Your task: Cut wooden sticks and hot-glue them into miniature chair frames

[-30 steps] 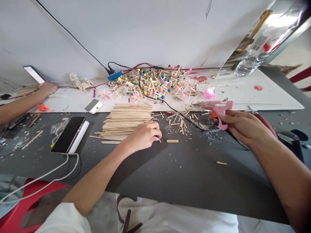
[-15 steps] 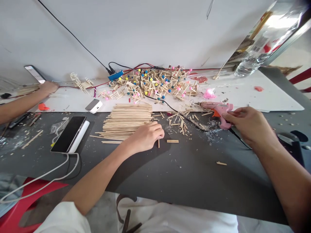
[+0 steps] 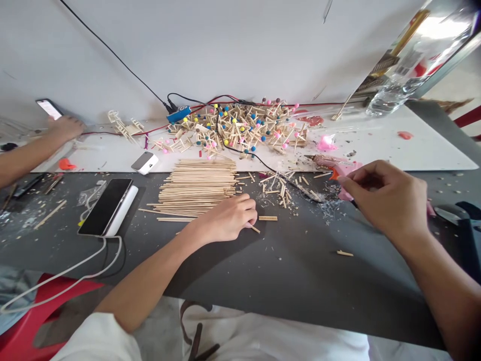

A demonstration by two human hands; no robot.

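Note:
My left hand (image 3: 235, 218) is closed on a short wooden stick (image 3: 255, 229), just right of the bundle of long thin sticks (image 3: 199, 185). Another short stick piece (image 3: 268, 218) lies to its right on the dark table. My right hand (image 3: 387, 195) is in front of the pink glue gun (image 3: 334, 163), which rests at the edge of the white board. Thumb and forefinger are curled close together; whether they hold anything is hidden. A small stick piece (image 3: 344, 253) lies nearer to me.
A pile of stick pieces with coloured balls (image 3: 240, 125) covers the white board (image 3: 376, 155). A phone on a white block (image 3: 107, 208) is at left, with a cable. Another person's hand (image 3: 67, 128) is beside a phone (image 3: 48, 109). A water bottle (image 3: 406, 75) stands at right.
My right hand has come away from the glue gun's handle and moved slightly right and nearer. The stick in my left hand has turned to point to the lower right. The other person's hand has shifted left.

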